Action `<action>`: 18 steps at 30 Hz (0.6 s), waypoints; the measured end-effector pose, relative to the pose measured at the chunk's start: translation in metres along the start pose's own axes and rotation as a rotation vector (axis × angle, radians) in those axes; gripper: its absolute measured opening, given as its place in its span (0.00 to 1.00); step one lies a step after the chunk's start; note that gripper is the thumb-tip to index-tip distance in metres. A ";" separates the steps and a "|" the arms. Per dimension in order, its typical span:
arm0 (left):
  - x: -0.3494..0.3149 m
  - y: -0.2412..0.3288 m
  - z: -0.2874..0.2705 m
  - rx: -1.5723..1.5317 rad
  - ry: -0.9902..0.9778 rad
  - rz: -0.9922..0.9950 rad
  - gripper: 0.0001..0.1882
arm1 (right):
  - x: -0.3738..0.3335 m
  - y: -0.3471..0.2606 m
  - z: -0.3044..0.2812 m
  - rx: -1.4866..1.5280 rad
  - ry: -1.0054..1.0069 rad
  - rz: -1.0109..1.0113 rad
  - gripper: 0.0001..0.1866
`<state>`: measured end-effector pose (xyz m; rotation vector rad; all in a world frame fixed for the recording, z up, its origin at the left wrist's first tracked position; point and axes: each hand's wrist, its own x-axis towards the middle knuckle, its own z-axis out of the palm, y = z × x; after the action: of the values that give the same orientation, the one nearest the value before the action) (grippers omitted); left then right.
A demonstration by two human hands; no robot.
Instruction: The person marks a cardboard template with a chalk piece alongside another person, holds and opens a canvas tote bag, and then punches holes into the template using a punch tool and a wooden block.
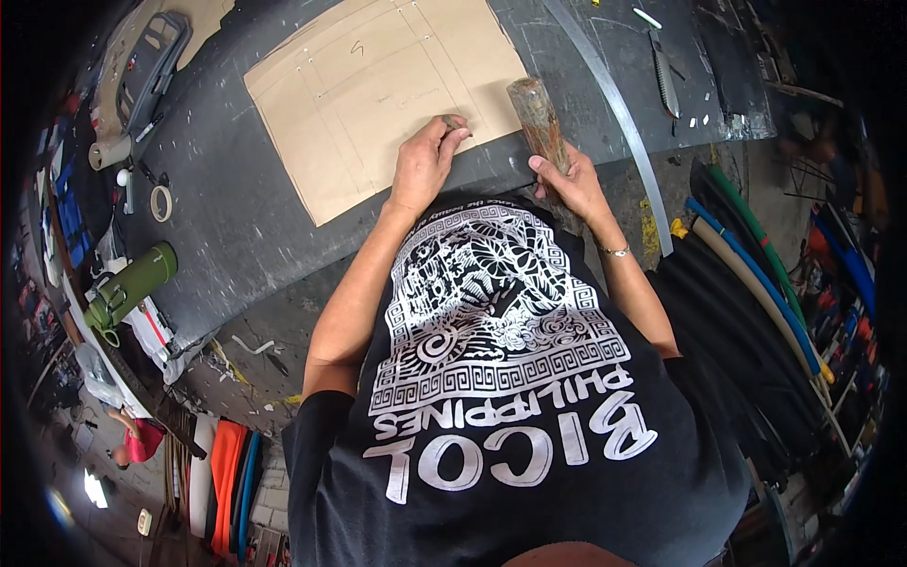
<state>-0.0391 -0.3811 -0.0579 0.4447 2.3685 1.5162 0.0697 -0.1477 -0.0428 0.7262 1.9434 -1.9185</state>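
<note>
A sheet of brown pattern paper point(378, 104) lies on the dark work table, marked with drawn lines and a few small holes. On its near part rests my left hand point(425, 165), thumb and fingers pinched on a short dark piece point(457, 124) whose kind I cannot make out. Just past the sheet's right edge, my right hand point(573, 185) is wrapped round the lower end of a worn wooden mallet point(539, 118). Its thick, scuffed end points up and away from me, apart from the left hand.
A long steel ruler point(614, 94) crosses the table at right, beside a utility knife point(665, 80) and a white pen point(647, 18). At left are a tape roll point(153, 202), a green bottle point(132, 283) and a grey frame point(151, 71). Material rolls point(756, 274) stand at right; another person point(142, 440) is lower left.
</note>
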 end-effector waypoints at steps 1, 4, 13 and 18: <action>0.000 0.000 0.000 -0.001 0.002 0.011 0.09 | 0.000 0.000 0.000 -0.001 -0.003 -0.005 0.29; 0.000 -0.001 -0.001 -0.005 0.003 0.007 0.10 | 0.001 0.001 0.000 0.007 -0.007 0.000 0.29; 0.001 -0.007 0.003 -0.020 0.011 -0.006 0.09 | 0.002 -0.001 0.001 0.046 0.006 0.022 0.27; 0.001 -0.008 0.003 -0.019 0.014 0.010 0.09 | 0.001 -0.003 0.002 0.068 -0.056 -0.022 0.20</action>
<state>-0.0398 -0.3816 -0.0668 0.4435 2.3639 1.5492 0.0671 -0.1492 -0.0407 0.6644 1.8680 -2.0052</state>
